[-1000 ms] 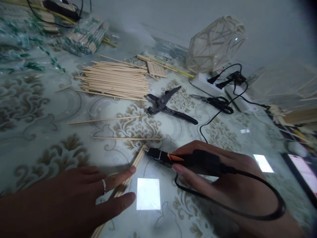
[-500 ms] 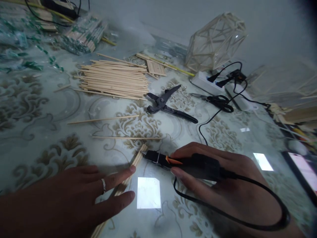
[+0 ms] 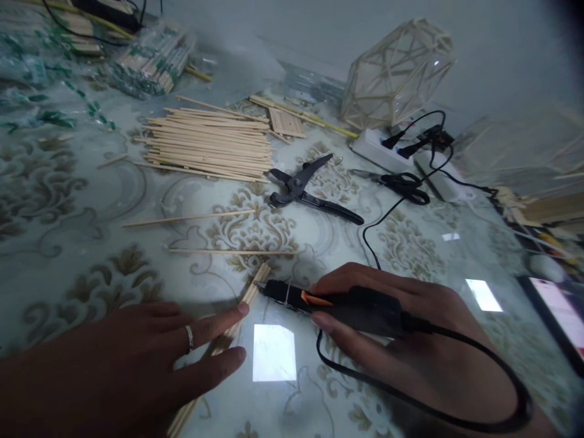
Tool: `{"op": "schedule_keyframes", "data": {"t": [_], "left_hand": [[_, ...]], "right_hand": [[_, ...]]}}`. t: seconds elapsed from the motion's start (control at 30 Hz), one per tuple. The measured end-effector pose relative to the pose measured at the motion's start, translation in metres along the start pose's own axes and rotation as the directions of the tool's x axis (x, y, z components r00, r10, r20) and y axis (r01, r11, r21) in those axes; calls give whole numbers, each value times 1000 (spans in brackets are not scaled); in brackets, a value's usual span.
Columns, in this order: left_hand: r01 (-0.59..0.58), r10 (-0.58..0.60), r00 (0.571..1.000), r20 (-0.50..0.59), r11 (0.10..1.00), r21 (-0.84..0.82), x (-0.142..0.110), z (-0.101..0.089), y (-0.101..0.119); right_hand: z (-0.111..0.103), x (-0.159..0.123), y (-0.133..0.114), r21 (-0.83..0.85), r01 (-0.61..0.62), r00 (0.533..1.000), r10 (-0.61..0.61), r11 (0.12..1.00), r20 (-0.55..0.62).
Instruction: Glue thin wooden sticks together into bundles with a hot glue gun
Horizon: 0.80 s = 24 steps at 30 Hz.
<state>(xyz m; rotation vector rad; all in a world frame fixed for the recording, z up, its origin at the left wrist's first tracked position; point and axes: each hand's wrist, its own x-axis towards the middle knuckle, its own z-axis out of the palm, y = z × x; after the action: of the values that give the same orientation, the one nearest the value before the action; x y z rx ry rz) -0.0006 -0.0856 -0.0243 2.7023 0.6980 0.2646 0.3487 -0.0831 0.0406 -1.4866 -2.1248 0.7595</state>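
My left hand [image 3: 182, 347] lies with fingers spread, a ring on one of them. Its fingertips press on a narrow row of thin wooden sticks [image 3: 251, 293] that slants across the table; the hand hides part of the row. My right hand [image 3: 438, 365] grips a black corded glue gun [image 3: 374, 311] with an orange trigger. The metal nozzle points left and meets the far end of the row. Whether any glue comes out is too small to tell. Just beyond lies a single stick [image 3: 232, 252], with another stick [image 3: 189, 219] farther back.
A pile of sticks [image 3: 210, 145] lies behind, beside black pliers [image 3: 314, 191]. Farther right are scissors [image 3: 406, 185], a white power strip [image 3: 381, 151] with cords, and a stick-built frame [image 3: 396, 79]. Bagged sticks [image 3: 152, 58] sit back left; a phone [image 3: 556, 316] lies at right.
The glue gun's nozzle has shifted slightly left and down along the row of sticks. My left hand stays in nearly the same place.
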Motion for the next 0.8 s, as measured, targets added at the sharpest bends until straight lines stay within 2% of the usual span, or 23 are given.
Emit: {"op": "schedule_keyframes", "data": {"t": [0.07, 0.27, 0.47, 0.63, 0.8], "left_hand": [[7, -7, 1000, -5, 1000, -23, -1, 0, -3], [-86, 83, 995, -55, 995, -58, -4, 5, -16], [-97, 95, 995, -18, 988, -122, -1, -2, -19], [-25, 30, 999, 38, 993, -111, -11, -1, -16], [35, -39, 999, -22, 992, -123, -23, 5, -15]], "right_hand": [[1, 1, 0, 5, -5, 1000, 5, 1000, 7], [0, -2, -2, 32, 10, 1000, -10, 999, 3], [2, 0, -4, 31, -7, 999, 7, 1000, 31], [2, -1, -7, 19, -16, 999, 15, 1000, 43], [2, -4, -5, 13, -24, 999, 23, 1000, 47]]}}
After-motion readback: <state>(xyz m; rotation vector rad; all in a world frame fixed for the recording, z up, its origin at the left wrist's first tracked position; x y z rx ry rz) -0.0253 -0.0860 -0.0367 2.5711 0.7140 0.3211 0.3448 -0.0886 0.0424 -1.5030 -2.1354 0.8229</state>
